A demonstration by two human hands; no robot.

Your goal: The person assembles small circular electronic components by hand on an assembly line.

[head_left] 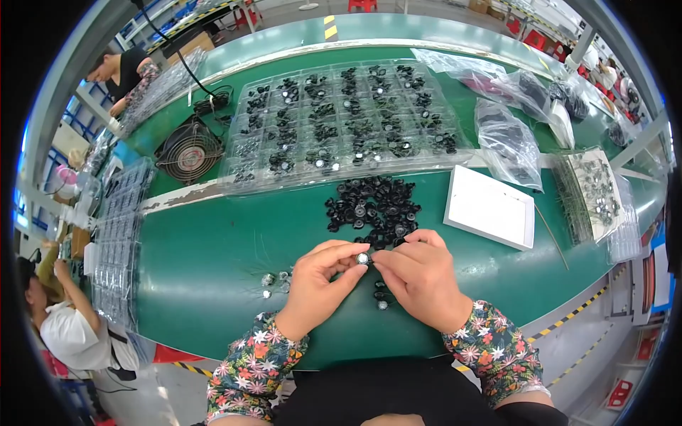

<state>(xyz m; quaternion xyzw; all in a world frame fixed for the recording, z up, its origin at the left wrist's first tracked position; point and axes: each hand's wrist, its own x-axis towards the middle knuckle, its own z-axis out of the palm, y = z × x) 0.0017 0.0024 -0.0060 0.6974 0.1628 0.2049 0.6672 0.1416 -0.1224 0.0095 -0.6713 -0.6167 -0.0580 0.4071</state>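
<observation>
Between thumb and forefinger, my left hand (320,278) pinches a small round part (363,259) with a pale silvery face and a dark rim. My right hand (425,275) is closed in a pinch right at that part's right side; whatever lies between its fingertips is hidden. Just beyond my fingers spreads a loose pile of small black round parts (373,206). A few silvery round pieces with thin wires (268,279) lie left of my left hand. Below my fingertips, between the hands, sit several small black pieces, one with a pale face (383,305).
A clear compartment tray (234,174) filled with black parts spans the back. Left of it stands a small fan (188,150). At right are a white open box (490,206), a thin stick (552,238), plastic bags (506,142) and stacked trays (586,195). Other people sit at left.
</observation>
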